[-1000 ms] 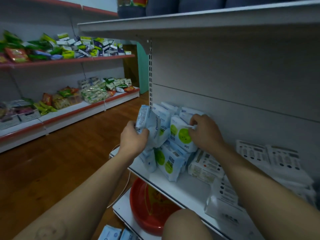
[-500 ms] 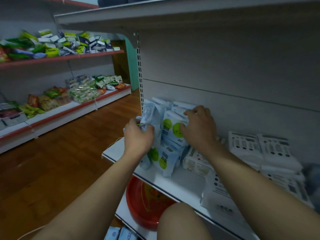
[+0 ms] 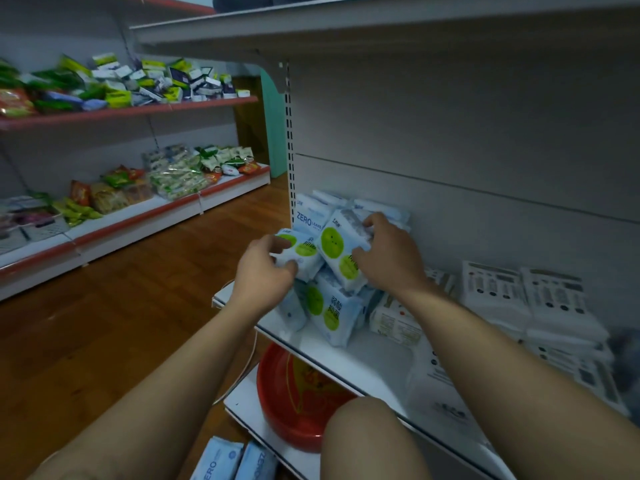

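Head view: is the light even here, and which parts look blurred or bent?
In the head view the light is dim and bluish, with shade under the upper shelf; the green-spotted packs gripped by the left hand and the right hand are fairly sharp; the goods on the far red shelves are smeared; the wide lens slightly bows the upper shelf's edge.

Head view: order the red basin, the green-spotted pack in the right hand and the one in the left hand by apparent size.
1. red basin, partly hidden by the shelf.
2. right pack, gripped by the right hand.
3. left pack, half covered by the left hand; the packs may really match.
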`<state>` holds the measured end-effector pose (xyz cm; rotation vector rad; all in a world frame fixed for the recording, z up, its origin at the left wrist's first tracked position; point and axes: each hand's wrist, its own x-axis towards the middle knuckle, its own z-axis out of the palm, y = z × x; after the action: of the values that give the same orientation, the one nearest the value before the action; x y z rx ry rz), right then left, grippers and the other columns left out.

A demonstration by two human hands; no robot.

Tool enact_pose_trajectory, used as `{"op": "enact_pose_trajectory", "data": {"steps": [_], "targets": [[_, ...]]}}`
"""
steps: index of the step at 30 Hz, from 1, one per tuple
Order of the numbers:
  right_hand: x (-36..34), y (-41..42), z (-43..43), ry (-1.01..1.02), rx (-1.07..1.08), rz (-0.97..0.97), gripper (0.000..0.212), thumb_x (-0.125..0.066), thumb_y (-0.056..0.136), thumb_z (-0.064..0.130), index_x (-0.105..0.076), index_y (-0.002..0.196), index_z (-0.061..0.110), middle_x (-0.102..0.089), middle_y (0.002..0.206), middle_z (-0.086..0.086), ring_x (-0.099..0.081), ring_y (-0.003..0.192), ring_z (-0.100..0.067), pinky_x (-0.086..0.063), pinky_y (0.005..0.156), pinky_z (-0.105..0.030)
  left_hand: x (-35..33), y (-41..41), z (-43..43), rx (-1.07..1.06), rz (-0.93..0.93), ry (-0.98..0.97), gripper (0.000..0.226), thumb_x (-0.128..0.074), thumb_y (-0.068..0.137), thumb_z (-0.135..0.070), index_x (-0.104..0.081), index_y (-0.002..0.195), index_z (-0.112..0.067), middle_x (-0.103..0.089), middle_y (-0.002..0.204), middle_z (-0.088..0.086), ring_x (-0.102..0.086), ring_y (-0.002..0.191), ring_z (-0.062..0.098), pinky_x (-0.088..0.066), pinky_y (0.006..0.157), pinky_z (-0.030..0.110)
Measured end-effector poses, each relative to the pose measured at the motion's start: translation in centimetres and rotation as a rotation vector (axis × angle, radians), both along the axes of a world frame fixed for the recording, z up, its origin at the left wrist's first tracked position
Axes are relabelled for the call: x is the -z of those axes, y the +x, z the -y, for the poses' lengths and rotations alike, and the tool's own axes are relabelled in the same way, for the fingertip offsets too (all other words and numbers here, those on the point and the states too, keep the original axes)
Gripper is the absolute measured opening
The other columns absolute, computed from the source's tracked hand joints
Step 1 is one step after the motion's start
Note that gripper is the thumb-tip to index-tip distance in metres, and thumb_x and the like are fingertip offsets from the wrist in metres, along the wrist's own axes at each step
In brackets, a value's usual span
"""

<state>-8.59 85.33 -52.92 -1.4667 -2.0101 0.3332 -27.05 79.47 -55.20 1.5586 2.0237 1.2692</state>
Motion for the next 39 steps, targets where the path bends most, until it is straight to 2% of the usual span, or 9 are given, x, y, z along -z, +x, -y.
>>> {"op": "enact_pose_trajectory", "data": {"steps": [3, 9, 12, 16, 20, 24, 29, 33, 39], "targets": [[-1.2, 0.0, 0.3, 0.066, 0.002, 0.017, 0.025, -0.061, 0.084, 0.022, -0.048, 0.104, 0.017, -0.052, 0.081, 0.003, -0.05, 0.074, -0.021, -0.031, 0.06, -0.029, 1.6, -1.2, 0.3, -0.143, -0.013, -0.099, 0.041, -0.068, 0.084, -0.023, -0.051, 0.121, -0.018, -0.048, 0.126, 0.007, -0.05, 0.116, 0.025, -0.048, 0.088, 0.037], [-1.2, -0.1, 0.0, 0.04, -0.015, 0.191, 0.02, -0.061, 0.081, 0.02, -0.055, 0.099, 0.015, -0.059, 0.093, -0.002, -0.054, 0.083, -0.022, -0.033, 0.063, -0.028, 5.0, -0.2, 0.6, -0.141, 0.033, -0.207, 0.042, -0.073, 0.076, -0.036, -0.046, 0.102, -0.017, -0.054, 0.11, 0.007, -0.057, 0.098, 0.027, -0.048, 0.078, 0.035], [0.3, 0.0, -0.2, 0.063, 0.027, 0.188, 0.021, -0.061, 0.084, 0.021, -0.059, 0.104, 0.015, -0.059, 0.105, -0.005, -0.057, 0.096, -0.025, -0.04, 0.07, -0.03, 5.8, 0.3, 0.6, -0.122, 0.199, -0.221, 0.064, -0.073, 0.059, -0.046, -0.046, 0.109, -0.016, -0.054, 0.112, 0.007, -0.06, 0.099, 0.027, -0.054, 0.085, 0.046], [1.2, -0.1, -0.1, 0.107, 0.074, 0.073, 0.024, -0.062, 0.088, 0.023, -0.062, 0.108, 0.011, -0.054, 0.116, -0.007, -0.054, 0.103, -0.023, -0.042, 0.081, -0.031, 6.3, 0.2, 0.2, -0.088, 0.283, -0.211, 0.078, -0.072, 0.058, -0.046, -0.043, 0.125, -0.018, -0.052, 0.124, 0.007, -0.059, 0.106, 0.027, -0.053, 0.091, 0.047], [1.7, -0.3, 0.3, 0.13, 0.105, 0.234, 0.026, -0.057, 0.092, 0.029, -0.065, 0.106, 0.008, -0.052, 0.115, -0.008, -0.047, 0.112, -0.024, -0.039, 0.084, -0.032, 6.6, -0.2, -0.7, -0.105, 0.28, -0.213, 0.091, -0.077, 0.056, -0.047, -0.037, 0.132, -0.015, -0.049, 0.129, 0.012, -0.058, 0.111, 0.031, -0.053, 0.091, 0.05], [1.3, -0.1, 0.6, 0.197, 0.146, 0.391, 0.035, -0.055, 0.09, 0.039, -0.066, 0.113, 0.014, -0.049, 0.117, -0.007, -0.039, 0.117, -0.025, -0.038, 0.087, -0.034, 7.2, -0.6, -1.4, -0.148, 0.18, -0.232, 0.072, -0.078, 0.073, -0.027, -0.037, 0.129, -0.009, -0.045, 0.126, 0.016, -0.054, 0.112, 0.037, -0.05, 0.092, 0.048], [1.3, -0.6, 1.0, 0.194, 0.107, 0.445, 0.041, -0.055, 0.09, 0.038, -0.053, 0.126, 0.019, -0.046, 0.121, -0.007, -0.039, 0.117, -0.026, -0.035, 0.09, -0.035, 7.4, -1.4, -2.1, -0.164, 0.06, -0.139, 0.042, -0.069, 0.078, -0.021, -0.051, 0.114, -0.01, -0.056, 0.117, 0.012, -0.059, 0.102, 0.031, -0.053, 0.085, 0.044], [1.9, -1.0, 1.0, 0.21, 0.088, 0.463, 0.043, -0.054, 0.09, 0.036, -0.049, 0.13, 0.021, -0.045, 0.125, -0.006, -0.038, 0.119, -0.026, -0.033, 0.094, -0.036, 7.5, -1.2, -2.7, -0.132, -0.054, -0.118, 0.039, -0.066, 0.083, -0.022, -0.058, 0.12, -0.011, -0.053, 0.114, 0.008, -0.058, 0.102, 0.029, -0.048, 0.085, 0.037], [1.8, -1.2, 1.0, 0.176, 0.081, 0.511, 0.059, -0.052, 0.091, 0.039, -0.033, 0.146, 0.026, -0.036, 0.141, -0.007, -0.03, 0.129, -0.028, -0.027, 0.102, -0.037, 7.9, 0.3, -3.3, -0.004, 0.035, -0.09, 0.034, -0.067, 0.086, -0.027, -0.063, 0.117, -0.012, -0.058, 0.108, 0.011, -0.057, 0.101, 0.029, -0.036, 0.077, 0.025]]}}
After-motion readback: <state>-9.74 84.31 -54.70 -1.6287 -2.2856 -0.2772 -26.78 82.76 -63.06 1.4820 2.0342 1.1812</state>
